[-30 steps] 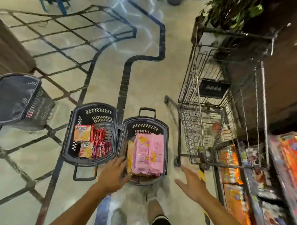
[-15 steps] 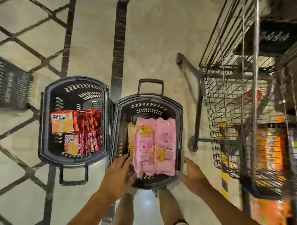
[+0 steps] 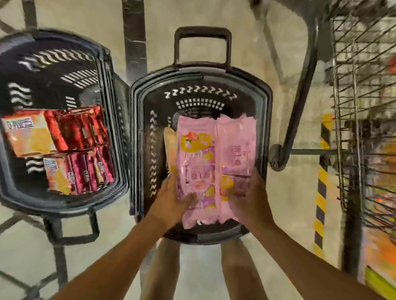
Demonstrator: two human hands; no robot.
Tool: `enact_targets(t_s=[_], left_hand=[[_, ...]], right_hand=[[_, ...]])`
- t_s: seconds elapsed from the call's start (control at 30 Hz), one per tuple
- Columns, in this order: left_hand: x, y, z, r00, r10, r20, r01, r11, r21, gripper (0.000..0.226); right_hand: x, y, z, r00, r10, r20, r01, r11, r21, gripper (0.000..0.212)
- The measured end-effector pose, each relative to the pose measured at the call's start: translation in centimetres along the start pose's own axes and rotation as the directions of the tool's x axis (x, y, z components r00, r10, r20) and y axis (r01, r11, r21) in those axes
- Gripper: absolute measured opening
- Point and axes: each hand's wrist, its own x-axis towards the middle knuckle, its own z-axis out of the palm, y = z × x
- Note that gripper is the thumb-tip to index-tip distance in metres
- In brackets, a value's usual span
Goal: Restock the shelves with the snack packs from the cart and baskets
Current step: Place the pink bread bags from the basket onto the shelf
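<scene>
On the floor at the left stood a dark basket (image 3: 58,201) holding red and orange snack packs (image 3: 63,149), laid flat toward its near end, untouched for now. Just beside it, rims almost touching, stood a second basket (image 3: 198,81) with its handle at the far end. In it lay the pink snack packs (image 3: 218,162), two side by side, flat, long axis running from the basket's near edge toward its far edge. The left hand (image 3: 172,203) held the stack's near left edge, thumb curled over the top; the right hand (image 3: 251,204) clasped the near right edge, its fingers hidden under the wrapper. Taking the bundle from both sides probably served to lift the slippery wrappers together without fanning apart. At the right stood the wire cart (image 3: 370,119), close to the basket, with blurred orange packaging (image 3: 388,261) beyond it, likely the shelves awaiting stock.
</scene>
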Motion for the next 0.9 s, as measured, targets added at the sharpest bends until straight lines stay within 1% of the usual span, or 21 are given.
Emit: enact_targets(t_s=[0.03, 0.07, 0.1, 0.13, 0.2, 0.3, 0.4, 0.47, 0.53, 0.6, 0.7, 0.8, 0.9], left_hand=[[0.3, 0.1, 0.2, 1.0, -0.023, -0.011, 0.022, 0.999, -0.047, 0.083], [0.4, 0.5, 0.3, 0.999, -0.047, -0.005, 0.047, 0.992, -0.119, 0.069], [0.6, 1.0, 0.4, 0.998, -0.053, 0.019, 0.055, 0.988, -0.146, 0.06], [0.9, 1.5, 0.5, 0.998, -0.057, 0.034, 0.063, 0.983, -0.173, 0.058], [1.3, 1.9, 0.4, 0.993, -0.103, 0.058, 0.114, 0.965, -0.234, 0.059], [1.8, 1.7, -0.3, 0.993, -0.112, 0.031, 0.116, 0.964, -0.238, 0.068], [2.3, 1.5, -0.6, 0.985, -0.165, 0.04, 0.17, 0.946, -0.277, 0.078], [2.8, 1.4, -0.6, 0.976, -0.206, 0.072, 0.218, 0.921, -0.322, 0.075], [3.0, 1.4, -0.6, 0.972, -0.22, 0.089, 0.237, 0.92, -0.312, 0.073], [3.0, 1.3, -0.4, 0.973, -0.219, 0.072, 0.23, 0.923, -0.308, 0.075], [2.5, 1.4, -0.1, 0.973, -0.23, 0.038, 0.228, 0.91, -0.347, 0.074], [2.2, 1.7, 0.1, 0.978, -0.21, -0.001, 0.195, 0.909, -0.368, 0.069], [2.1, 2.0, -0.1, 0.98, -0.196, -0.025, 0.175, 0.918, -0.355, 0.068]], right_hand=[[0.0, -0.3, 0.4, 1.0, 0.016, -0.002, -0.016, 1.0, -0.02, 0.091], [0.1, -0.2, 0.7, 1.0, 0.027, -0.007, -0.028, 0.999, -0.041, 0.097], [0.3, 0.1, 1.0, 0.998, 0.055, -0.028, -0.057, 0.997, -0.058, 0.098], [0.1, -0.8, 0.8, 0.996, 0.082, -0.04, -0.084, 0.994, -0.066, 0.097], [0.2, -1.0, 0.7, 0.987, 0.146, -0.065, -0.15, 0.987, -0.061, 0.09], [0.9, -0.5, 0.8, 0.973, 0.232, -0.023, -0.232, 0.972, -0.037, 0.079], [1.3, 0.1, 1.3, 0.978, 0.203, 0.043, -0.201, 0.978, -0.049, 0.079], [1.6, 0.6, 1.5, 0.981, 0.188, 0.035, -0.187, 0.981, -0.046, 0.082], [1.6, 0.6, 1.5, 0.984, 0.177, 0.011, -0.177, 0.984, -0.013, 0.082], [1.5, 0.9, 1.6, 0.98, 0.198, 0.011, -0.198, 0.977, 0.074, 0.08], [1.0, 1.1, 1.6, 0.979, 0.197, 0.058, -0.205, 0.954, 0.219, 0.072], [0.5, 0.7, 1.1, 0.984, 0.173, 0.036, -0.176, 0.947, 0.267, 0.071], [0.4, 0.1, 0.6, 0.988, 0.154, 0.013, -0.152, 0.95, 0.275, 0.07]])
